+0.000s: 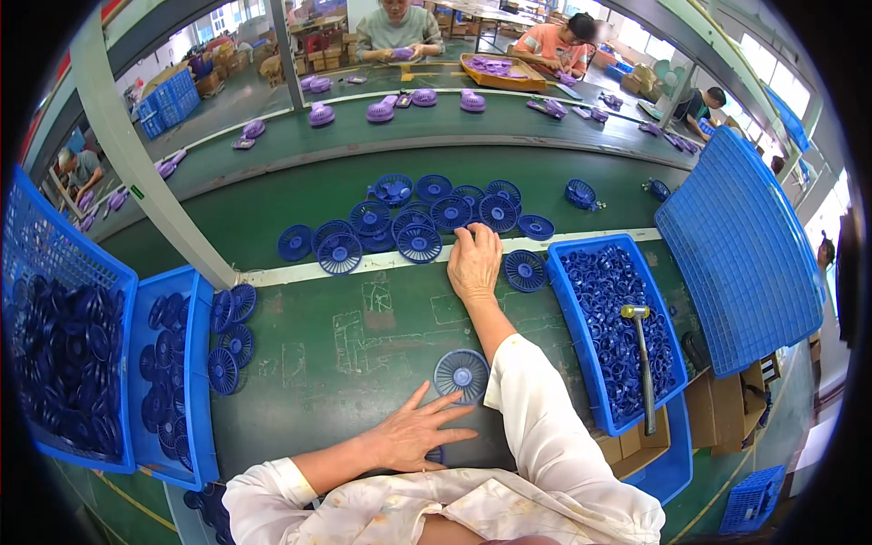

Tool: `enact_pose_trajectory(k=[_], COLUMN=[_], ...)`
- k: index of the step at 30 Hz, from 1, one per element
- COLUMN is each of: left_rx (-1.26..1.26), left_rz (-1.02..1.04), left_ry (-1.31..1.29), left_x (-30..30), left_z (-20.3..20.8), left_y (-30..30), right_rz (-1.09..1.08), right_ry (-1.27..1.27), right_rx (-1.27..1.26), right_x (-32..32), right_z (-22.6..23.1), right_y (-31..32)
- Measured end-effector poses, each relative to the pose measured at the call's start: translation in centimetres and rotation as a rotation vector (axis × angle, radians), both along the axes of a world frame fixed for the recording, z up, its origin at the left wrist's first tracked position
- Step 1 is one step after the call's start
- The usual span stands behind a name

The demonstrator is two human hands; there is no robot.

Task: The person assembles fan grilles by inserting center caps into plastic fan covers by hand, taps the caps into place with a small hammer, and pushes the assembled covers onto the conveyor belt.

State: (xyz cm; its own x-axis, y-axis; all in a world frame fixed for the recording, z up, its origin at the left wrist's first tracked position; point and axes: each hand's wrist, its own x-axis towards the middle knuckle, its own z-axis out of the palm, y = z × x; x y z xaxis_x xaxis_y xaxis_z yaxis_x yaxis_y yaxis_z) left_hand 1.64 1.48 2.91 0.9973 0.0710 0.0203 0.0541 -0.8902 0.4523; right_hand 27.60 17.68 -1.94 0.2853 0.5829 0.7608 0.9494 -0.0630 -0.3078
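1. The left hand (420, 434) lies flat and open on the green desk (354, 363), fingers spread, gripping nothing; its fingertips point at a single blue fan grille (461, 373) lying just beside them, with a small blue piece (437, 453) partly hidden under its lower fingers.
2. The right hand (474, 263) is stretched forward, palm down and fingers loosely curled, at the near edge of a cluster of blue grilles (420, 218); whether it pinches one I cannot tell; another grille (525, 271) lies just to its right.
3. A white strip (363, 264) runs across the desk under that cluster.
4. Right of the reaching arm stands a blue bin of small blue parts (610, 318), a hammer (641, 363) resting on top; beyond it leans a big blue crate (740, 254).
5. To the left, two blue crates (109, 363) hold dark grilles, and more grilles stand stacked on edge (229, 336) against the nearer one.
6. A grey post (145, 163) crosses the far left; behind it a conveyor (436, 127) carries purple fan bodies (381, 111), with other people working beyond.
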Motion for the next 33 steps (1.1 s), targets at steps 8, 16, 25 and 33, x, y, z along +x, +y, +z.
enact_pose_trajectory(k=[8, 16, 25, 33], left_rx=[0.03, 0.12, 0.261, 0.305], left_rz=[0.553, 0.65, 0.757, 0.617], left_ry=[-0.387, -0.276, -0.178, -0.459], left_x=[-3.0, -4.6, 4.6, 17.2], left_z=[-1.3, -0.2, -0.1, 4.0], left_y=[1.5, 0.9, 10.5, 15.6], right_rz=[0.159, 0.168, 0.22, 0.243], right_ry=[0.369, 0.49, 0.492, 0.392], right_rx=[0.033, -0.054, -0.051, -0.327], right_x=[-0.4, -1.3, -0.8, -1.4], right_z=[-0.7, 0.4, -0.3, 0.4], right_y=[-4.5, -9.2, -9.3, -9.0])
